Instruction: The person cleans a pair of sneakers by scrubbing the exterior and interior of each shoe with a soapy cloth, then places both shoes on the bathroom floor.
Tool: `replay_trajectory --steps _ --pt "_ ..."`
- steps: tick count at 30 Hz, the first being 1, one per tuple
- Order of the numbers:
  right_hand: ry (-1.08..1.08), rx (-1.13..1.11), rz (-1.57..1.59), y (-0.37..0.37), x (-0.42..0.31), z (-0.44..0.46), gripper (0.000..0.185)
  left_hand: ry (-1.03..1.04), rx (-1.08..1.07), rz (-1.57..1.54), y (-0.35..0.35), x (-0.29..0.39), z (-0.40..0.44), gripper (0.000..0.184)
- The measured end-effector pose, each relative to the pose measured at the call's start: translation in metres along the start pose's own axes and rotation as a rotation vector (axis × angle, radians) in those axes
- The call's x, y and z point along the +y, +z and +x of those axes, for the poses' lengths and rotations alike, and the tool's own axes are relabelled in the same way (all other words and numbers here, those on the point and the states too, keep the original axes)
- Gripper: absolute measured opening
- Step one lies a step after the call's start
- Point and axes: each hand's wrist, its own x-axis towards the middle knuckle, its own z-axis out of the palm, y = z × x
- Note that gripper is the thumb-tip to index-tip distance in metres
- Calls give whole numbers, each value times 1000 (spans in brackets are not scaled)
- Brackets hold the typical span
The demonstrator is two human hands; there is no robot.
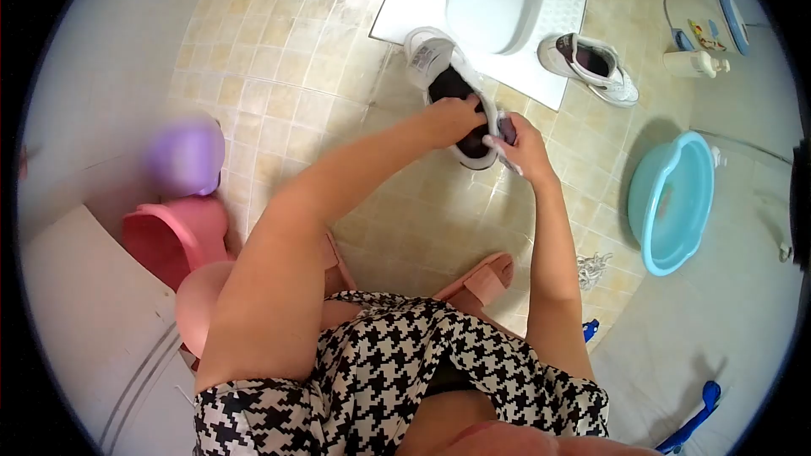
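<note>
A white sneaker with a dark lining (435, 63) is tilted over the tiled floor, just in front of the squat toilet. The fingers of my left hand (456, 121) are bent into its opening and grip its edge. At the sneaker's near right side, my right hand (528, 152) pinches a small white and greyish piece (507, 131) that looks like a cloth or wipe; its exact kind is hard to make out. This piece is against or very near the sneaker's outer side. The second white sneaker (591, 67) stands to the right, partly on the toilet's edge.
The white squat toilet (557, 0) lies ahead. To the right are a light blue basin (650, 211), a pump bottle (693, 64), a lidded box (697, 17) and white laces (594, 270). A pink bucket (207, 228) and a blurred purple container (187, 156) stand left.
</note>
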Motion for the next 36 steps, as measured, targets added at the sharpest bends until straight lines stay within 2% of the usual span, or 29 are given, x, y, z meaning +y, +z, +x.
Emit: replay_trajectory --steps 3,4,7,10,13,16,19,22,25,28,31,36 --pt "11 62 -24 5 17 5 34 -138 78 -35 -2 5 4 28" --pt "-6 89 -16 7 24 6 32 -159 32 -27 0 1 9 30" --pt "2 101 16 10 34 11 26 -88 58 -51 -1 -4 10 34" --pt "16 81 54 11 39 15 24 -33 -10 51 3 -11 12 40" --pt "7 83 56 13 46 18 24 35 44 32 13 -22 12 43" --pt "19 99 43 13 43 17 24 68 76 107 19 -25 13 41" --pt "32 167 -4 16 36 15 26 20 -8 79 22 -25 18 37" --pt "54 234 -157 21 32 12 26 -57 22 56 30 -25 24 31" --pt "58 279 -229 23 23 8 24 -33 -87 121 20 -22 29 28" --pt "68 256 -240 21 22 10 22 -75 -25 134 28 -22 41 27" --pt "81 251 -242 20 17 8 22 28 0 214 3 -15 25 20" --pt "105 253 -247 22 25 12 23 80 116 312 12 -23 43 16"
